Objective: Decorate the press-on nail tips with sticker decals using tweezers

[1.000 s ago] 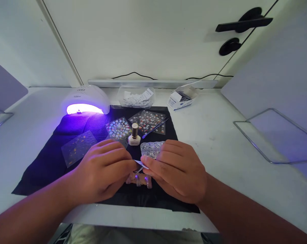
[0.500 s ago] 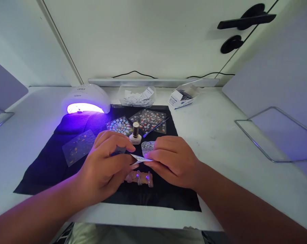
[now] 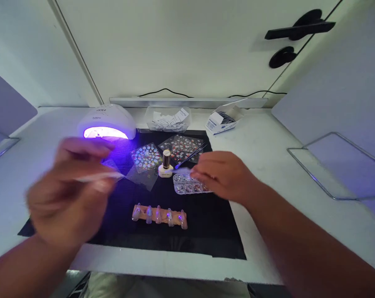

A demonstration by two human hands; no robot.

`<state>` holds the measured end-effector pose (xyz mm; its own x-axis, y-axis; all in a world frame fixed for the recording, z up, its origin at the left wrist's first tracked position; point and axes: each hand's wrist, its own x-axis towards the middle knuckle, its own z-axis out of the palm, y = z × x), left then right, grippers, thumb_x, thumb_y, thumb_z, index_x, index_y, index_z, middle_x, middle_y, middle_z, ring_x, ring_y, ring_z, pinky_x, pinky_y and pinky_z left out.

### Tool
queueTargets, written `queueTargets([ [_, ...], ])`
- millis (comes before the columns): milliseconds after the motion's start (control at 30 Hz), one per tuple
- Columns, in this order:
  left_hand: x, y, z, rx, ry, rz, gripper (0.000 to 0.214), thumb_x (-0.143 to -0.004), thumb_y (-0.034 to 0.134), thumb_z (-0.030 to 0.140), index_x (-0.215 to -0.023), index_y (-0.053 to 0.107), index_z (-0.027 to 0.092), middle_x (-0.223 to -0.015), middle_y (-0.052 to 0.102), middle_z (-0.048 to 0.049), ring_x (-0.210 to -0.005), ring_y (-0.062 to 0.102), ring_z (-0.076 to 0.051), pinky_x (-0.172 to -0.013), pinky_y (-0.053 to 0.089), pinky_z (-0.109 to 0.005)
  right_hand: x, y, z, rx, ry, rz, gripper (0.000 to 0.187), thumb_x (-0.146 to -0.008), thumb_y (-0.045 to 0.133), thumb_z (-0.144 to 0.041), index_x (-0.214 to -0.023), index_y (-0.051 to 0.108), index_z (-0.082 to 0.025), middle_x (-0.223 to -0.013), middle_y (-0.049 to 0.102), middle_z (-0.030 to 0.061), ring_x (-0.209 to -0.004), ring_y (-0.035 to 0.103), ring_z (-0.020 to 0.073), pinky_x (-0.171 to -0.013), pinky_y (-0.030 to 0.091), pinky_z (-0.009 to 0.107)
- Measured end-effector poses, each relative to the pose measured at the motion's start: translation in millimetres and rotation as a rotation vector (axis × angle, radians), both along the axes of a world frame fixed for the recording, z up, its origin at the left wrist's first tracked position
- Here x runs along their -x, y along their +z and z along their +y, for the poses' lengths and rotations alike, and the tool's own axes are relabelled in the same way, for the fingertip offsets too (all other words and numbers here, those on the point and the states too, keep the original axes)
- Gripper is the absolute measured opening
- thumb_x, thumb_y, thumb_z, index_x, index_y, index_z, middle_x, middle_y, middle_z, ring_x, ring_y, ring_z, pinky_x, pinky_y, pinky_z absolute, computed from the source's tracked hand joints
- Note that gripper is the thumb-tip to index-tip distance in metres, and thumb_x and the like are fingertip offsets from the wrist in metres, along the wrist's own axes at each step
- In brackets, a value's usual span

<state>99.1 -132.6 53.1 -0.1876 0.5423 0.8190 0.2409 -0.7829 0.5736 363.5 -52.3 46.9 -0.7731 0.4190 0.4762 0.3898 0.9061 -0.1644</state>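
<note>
Blurred, the left hand [image 3: 67, 194] pinches a pale strip [image 3: 100, 177] and the right hand [image 3: 224, 176] a pale scrap [image 3: 181, 170] above the gem box [image 3: 190, 185], both grips closed, seemingly lifted clear of the nail tips [image 3: 159, 215].

There are 5 nail tips [image 3: 158, 215], 3 sticker sheets [image 3: 146, 157], 1 bottle [image 3: 165, 164], 1 gem tray [image 3: 187, 187], 1 lamp [image 3: 108, 121] — and 2 boxes [image 3: 168, 118].

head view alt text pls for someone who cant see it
Over a black mat, the blurred left hand pinches a white strip and the right hand holds a pale scrap above a gem tray. Nearer lies a row of nail tips; behind stand a bottle, sticker sheets and a lit lamp.
</note>
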Motion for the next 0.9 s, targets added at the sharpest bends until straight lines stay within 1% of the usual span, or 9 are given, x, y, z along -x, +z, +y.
queueTargets([
  [100, 6, 3.9, 9, 0.009, 0.001, -0.212, 0.008, -0.079, 0.081, 0.028, -0.085, 0.079, 0.033, -0.085, 0.067, 0.0018, -0.081, 0.062, -0.019, -0.082, 0.055, -0.043, -17, 2.3, 21, 0.170, -0.170, -0.080, 0.035, -0.096, 0.050, -0.031, -0.064, 0.054, -0.018, -0.059, 0.052, -0.0025, -0.053, 0.048, 0.0106, -0.052, 0.033, 0.024],
  [267, 6, -8.6, 11, 0.262, -0.120, 0.048, 0.011, -0.085, 0.078, 0.022, -0.093, 0.077, 0.030, -0.083, 0.071, 0.0020, -0.073, 0.061, -0.015, -0.064, 0.052, -0.032, -25, 0.0, 33, 0.351, -0.417, -0.164, 0.035, -0.092, 0.048, -0.030, -0.059, 0.049, -0.019, -0.053, 0.049, -0.0032, -0.050, 0.047, 0.0112, -0.049, 0.029, 0.024],
  [367, 3, -14.2, 8, 0.375, -0.175, 0.248, 0.012, -0.088, 0.073, 0.017, -0.095, 0.074, 0.026, -0.080, 0.070, 0.0019, -0.070, 0.061, -0.012, -0.061, 0.050, -0.026, -22, -2.6, 31, 0.355, -0.547, -0.164, 0.029, -0.087, 0.054, -0.029, -0.060, 0.053, -0.019, -0.054, 0.051, -0.0019, -0.051, 0.044, 0.0122, -0.051, 0.026, 0.027],
  [467, -2, -19.3, 6, 0.451, -0.301, 0.382, 0.024, -0.088, 0.069, 0.013, -0.110, 0.066, 0.022, -0.080, 0.066, 0.0017, -0.070, 0.063, -0.011, -0.064, 0.052, -0.023, -18, -4.0, 28, 0.295, -0.674, -0.092, 0.015, -0.085, 0.058, -0.029, -0.077, 0.065, -0.019, -0.060, 0.056, 0.0000, -0.055, 0.044, 0.0142, -0.053, 0.023, 0.029],
  [533, -5, -23.9, 6, 0.486, -0.397, 0.464, 0.033, -0.089, 0.066, 0.013, -0.120, 0.057, 0.023, -0.082, 0.064, 0.0025, -0.071, 0.062, -0.010, -0.066, 0.052, -0.022, -15, -2.7, 25, 0.249, -0.713, -0.021, 0.016, -0.086, 0.057, -0.031, -0.087, 0.067, -0.018, -0.063, 0.056, 0.0004, -0.057, 0.045, 0.0151, -0.055, 0.025, 0.029],
  [600, -8, -28.0, 5, 0.489, -0.447, 0.565, 0.035, -0.091, 0.064, 0.015, -0.122, 0.052, 0.023, -0.085, 0.062, 0.0021, -0.074, 0.062, -0.011, -0.068, 0.052, -0.023, -10, 2.7, 18, 0.212, -0.700, 0.046, 0.017, -0.087, 0.056, -0.030, -0.088, 0.067, -0.017, -0.063, 0.056, -0.0002, -0.058, 0.046, 0.0148, -0.056, 0.028, 0.030],
  [733, -10, -27.8, 6, 0.384, -0.458, 0.740, 0.014, -0.094, 0.060, 0.018, -0.106, 0.053, 0.021, -0.085, 0.062, 0.0011, -0.072, 0.059, -0.011, -0.065, 0.048, -0.023, -4, 27.1, -12, 0.160, -0.587, 0.150, 0.013, -0.085, 0.057, -0.026, -0.086, 0.067, -0.018, -0.066, 0.057, -0.0012, -0.061, 0.051, 0.0143, -0.061, 0.038, 0.030],
  [833, -13, -22.7, 8, 0.324, -0.497, 0.805, 0.006, -0.094, 0.059, 0.016, -0.098, 0.057, 0.019, -0.085, 0.064, -0.0001, -0.072, 0.060, -0.011, -0.064, 0.046, -0.023, -7, 37.4, -53, 0.139, -0.276, 0.230, 0.012, -0.086, 0.054, -0.019, -0.089, 0.065, -0.019, -0.075, 0.062, 0.0010, -0.067, 0.057, 0.0152, -0.064, 0.045, 0.030],
  [900, -15, -20.9, 10, 0.307, -0.534, 0.822, 0.004, -0.094, 0.060, 0.015, -0.095, 0.061, 0.018, -0.086, 0.067, -0.0015, -0.076, 0.062, -0.012, -0.067, 0.048, -0.024, -9, 27.4, -83, 0.148, -0.141, 0.224, 0.014, -0.086, 0.053, -0.016, -0.092, 0.066, -0.017, -0.081, 0.065, 0.0044, -0.073, 0.059, 0.0173, -0.065, 0.047, 0.032],
])
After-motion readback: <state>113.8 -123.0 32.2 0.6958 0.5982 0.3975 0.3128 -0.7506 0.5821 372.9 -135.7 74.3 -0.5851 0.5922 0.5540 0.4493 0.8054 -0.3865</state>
